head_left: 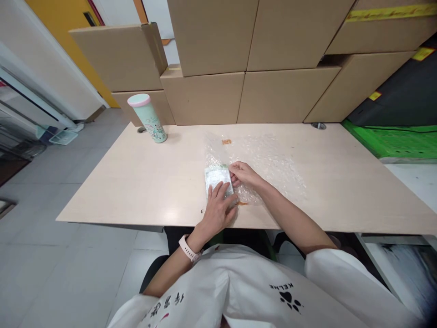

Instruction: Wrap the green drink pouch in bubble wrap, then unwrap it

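A small flat rectangular packet (213, 175), whitish and silvery, lies near the front edge of the table on the left part of a clear bubble wrap sheet (273, 157). My left hand (220, 207) rests on it from the front, fingers spread and laid flat over its lower part. Beside the packet's upper right corner, my right hand (245, 175) has its fingers curled together in a pinch on the bubble wrap. Its fingertips partly hide what they grip. What is inside the packet does not show.
Stacked cardboard boxes (205, 98) line the back of the table (143, 182). A mint-green tumbler (150, 119) with a pink-rimmed lid stands at the back left. Beyond the right edge are a green plastic pallet or crate (392, 141) and a dark case (396, 86).
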`<state>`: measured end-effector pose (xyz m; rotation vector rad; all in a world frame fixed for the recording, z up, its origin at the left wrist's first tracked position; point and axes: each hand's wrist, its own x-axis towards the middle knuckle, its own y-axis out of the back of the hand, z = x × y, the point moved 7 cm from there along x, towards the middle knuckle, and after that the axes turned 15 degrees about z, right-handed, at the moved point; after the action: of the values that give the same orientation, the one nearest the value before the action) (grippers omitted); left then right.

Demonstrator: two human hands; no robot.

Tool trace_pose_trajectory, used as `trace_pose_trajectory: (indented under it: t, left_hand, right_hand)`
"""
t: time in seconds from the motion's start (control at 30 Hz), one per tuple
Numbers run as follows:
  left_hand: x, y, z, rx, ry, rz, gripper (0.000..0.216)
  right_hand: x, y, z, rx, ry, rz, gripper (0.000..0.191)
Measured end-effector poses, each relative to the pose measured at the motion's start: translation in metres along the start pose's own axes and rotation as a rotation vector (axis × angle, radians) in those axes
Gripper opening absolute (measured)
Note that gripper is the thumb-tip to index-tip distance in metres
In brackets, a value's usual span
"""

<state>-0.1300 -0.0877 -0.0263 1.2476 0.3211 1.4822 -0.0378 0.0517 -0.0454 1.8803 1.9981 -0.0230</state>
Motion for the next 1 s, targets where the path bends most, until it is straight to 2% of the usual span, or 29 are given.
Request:
trace_pose_trajectory:
  t: [0.13, 0.27, 0.33, 0.43, 0.53, 0.6, 0.7, 0.77, 0.83, 0.93, 1.0]
  left_hand:
    - [0.000, 0.001, 0.000, -0.014, 0.001, 0.002, 0.030]
    - [0.000, 0.001, 0.000, -0.018, 0.011, 0.003, 0.030]
    - [0.000, 0.001, 0.000, -0.020, 0.015, 0.001, 0.031]
    - [0.000, 0.002, 0.000, -0.030, 0.014, 0.003, 0.032]
    - [0.000, 0.002, 0.001, -0.015, 0.009, 0.007, 0.030]
    - [0.000, 0.000, 0.002, 0.017, 0.006, -0.003, 0.028]
    - [0.000, -0.003, 0.005, 0.074, 0.002, -0.022, 0.025]
    - [0.001, -0.004, 0.007, 0.094, 0.000, -0.023, 0.025]
    - [0.001, -0.003, 0.007, 0.087, 0.009, -0.018, 0.025]
    - [0.000, 0.001, 0.003, -0.027, 0.049, 0.003, 0.023]
    - [-0.003, 0.011, -0.006, -0.168, 0.164, 0.122, 0.022]
  right_hand:
    - [0.010, 0.000, -0.001, -0.078, 0.134, 0.091, 0.025]
    - [0.011, -0.003, -0.005, -0.080, 0.189, 0.137, 0.028]
    - [0.011, -0.006, -0.006, -0.008, 0.161, 0.133, 0.028]
    - [0.010, -0.013, -0.005, 0.131, 0.067, 0.055, 0.027]
    - [0.009, -0.016, -0.006, 0.172, 0.035, 0.000, 0.026]
    - [0.006, -0.013, -0.013, 0.068, 0.151, 0.021, 0.020]
    - [-0.012, -0.006, -0.033, -0.315, 0.529, 0.149, 0.011]
    - [-0.029, -0.004, -0.040, -0.521, 0.726, 0.217, 0.016]
    - [-0.046, -0.005, -0.037, -0.582, 0.815, 0.188, 0.022]
    - [-0.064, -0.003, -0.019, -0.542, 0.845, 0.084, 0.034]
    - [-0.072, -0.001, -0.005, -0.509, 0.845, 0.052, 0.042]
